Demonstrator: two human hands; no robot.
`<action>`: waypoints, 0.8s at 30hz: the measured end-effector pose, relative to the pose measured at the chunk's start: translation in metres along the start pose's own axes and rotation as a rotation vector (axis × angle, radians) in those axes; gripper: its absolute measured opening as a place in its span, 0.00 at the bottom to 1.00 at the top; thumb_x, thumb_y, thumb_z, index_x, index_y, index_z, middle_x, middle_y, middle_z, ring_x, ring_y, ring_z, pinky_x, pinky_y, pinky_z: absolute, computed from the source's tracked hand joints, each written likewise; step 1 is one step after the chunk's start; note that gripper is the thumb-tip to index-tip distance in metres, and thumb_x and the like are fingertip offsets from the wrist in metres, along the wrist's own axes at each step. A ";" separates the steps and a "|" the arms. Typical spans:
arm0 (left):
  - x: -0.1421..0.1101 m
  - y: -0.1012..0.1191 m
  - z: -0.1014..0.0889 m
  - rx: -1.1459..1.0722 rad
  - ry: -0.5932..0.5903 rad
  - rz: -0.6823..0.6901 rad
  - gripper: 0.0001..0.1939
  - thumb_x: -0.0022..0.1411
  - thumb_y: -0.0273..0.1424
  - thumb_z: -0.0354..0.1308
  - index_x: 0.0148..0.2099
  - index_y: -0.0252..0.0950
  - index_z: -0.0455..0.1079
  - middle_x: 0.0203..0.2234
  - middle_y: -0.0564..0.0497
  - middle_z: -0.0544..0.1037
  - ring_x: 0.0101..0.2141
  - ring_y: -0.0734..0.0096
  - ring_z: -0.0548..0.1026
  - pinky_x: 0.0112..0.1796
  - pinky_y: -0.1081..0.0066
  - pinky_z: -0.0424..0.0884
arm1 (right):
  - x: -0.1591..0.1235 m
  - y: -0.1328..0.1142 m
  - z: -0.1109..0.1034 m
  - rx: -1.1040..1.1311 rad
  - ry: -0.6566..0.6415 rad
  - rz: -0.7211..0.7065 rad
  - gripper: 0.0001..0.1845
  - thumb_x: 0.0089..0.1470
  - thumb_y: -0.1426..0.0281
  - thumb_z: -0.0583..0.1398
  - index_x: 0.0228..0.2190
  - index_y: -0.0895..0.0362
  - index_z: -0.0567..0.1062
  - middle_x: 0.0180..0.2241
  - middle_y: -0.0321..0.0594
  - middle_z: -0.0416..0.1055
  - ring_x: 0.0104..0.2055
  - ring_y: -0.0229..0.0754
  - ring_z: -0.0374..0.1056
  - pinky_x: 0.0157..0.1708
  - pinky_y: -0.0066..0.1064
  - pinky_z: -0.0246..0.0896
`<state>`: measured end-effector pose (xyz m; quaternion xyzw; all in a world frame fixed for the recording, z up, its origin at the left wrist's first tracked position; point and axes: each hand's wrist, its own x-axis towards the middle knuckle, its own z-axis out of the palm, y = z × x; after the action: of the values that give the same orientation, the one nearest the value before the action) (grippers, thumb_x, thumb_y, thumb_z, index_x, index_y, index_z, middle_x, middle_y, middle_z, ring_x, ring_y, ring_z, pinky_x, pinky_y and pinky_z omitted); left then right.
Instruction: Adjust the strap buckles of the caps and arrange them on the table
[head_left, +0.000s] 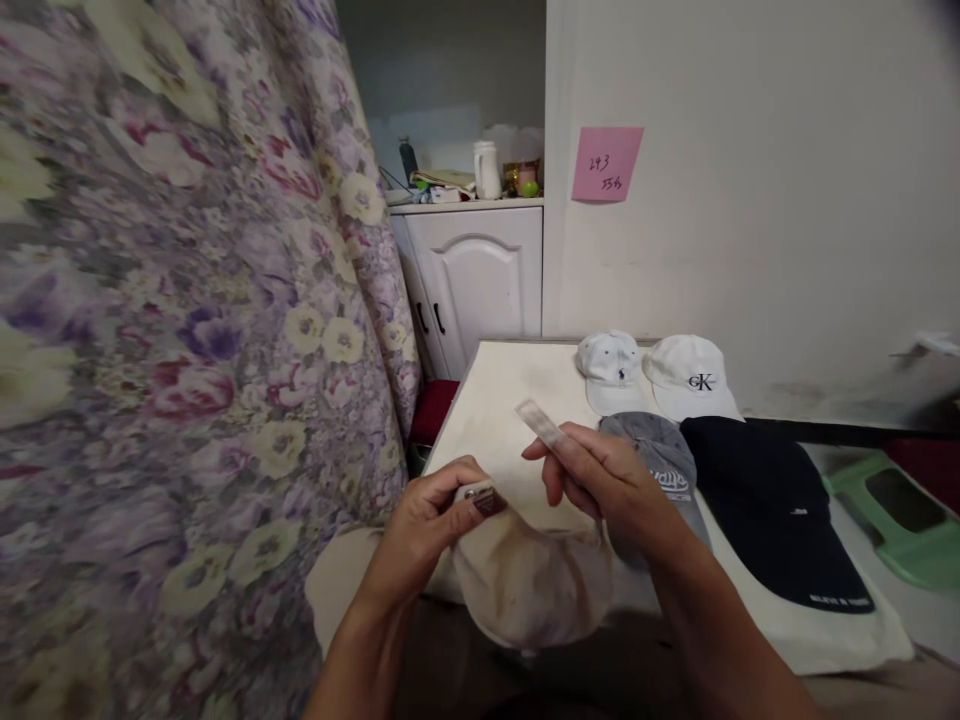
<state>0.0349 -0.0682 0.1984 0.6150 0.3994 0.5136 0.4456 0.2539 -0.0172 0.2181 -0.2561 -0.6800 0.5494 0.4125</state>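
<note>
A beige baseball cap [532, 590] hangs between my hands near the front of the table, its back strap undone. My left hand [431, 520] is closed on one side of the cap's back opening, thumb beside the metal buckle [480, 495]. In my right hand [600, 475], pinched between thumb and fingers, is the loose strap end [541, 424], pointing up and left, apart from the buckle. The cap's brim [341, 580] shows partly behind my left forearm.
Several caps lie at the table's right: a pale cap [611, 370], a white CK cap [694, 375], a grey cap [649, 450] and a dark navy cap [772, 510]. A floral curtain [187, 350] hangs at left. A green stool [892, 510] stands at right. The cream table [502, 390] meets the wall.
</note>
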 end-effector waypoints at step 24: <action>-0.003 -0.025 -0.009 -0.200 0.027 0.142 0.14 0.57 0.43 0.67 0.31 0.36 0.79 0.26 0.51 0.69 0.26 0.72 0.66 0.26 0.75 0.62 | -0.007 -0.016 0.019 -0.251 -0.064 -0.246 0.08 0.60 0.69 0.61 0.29 0.57 0.76 0.23 0.30 0.71 0.24 0.29 0.62 0.25 0.22 0.55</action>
<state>0.0248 -0.0623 0.1740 0.5871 0.3076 0.5895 0.4618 0.2431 -0.0378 0.2302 -0.2028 -0.7822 0.4137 0.4194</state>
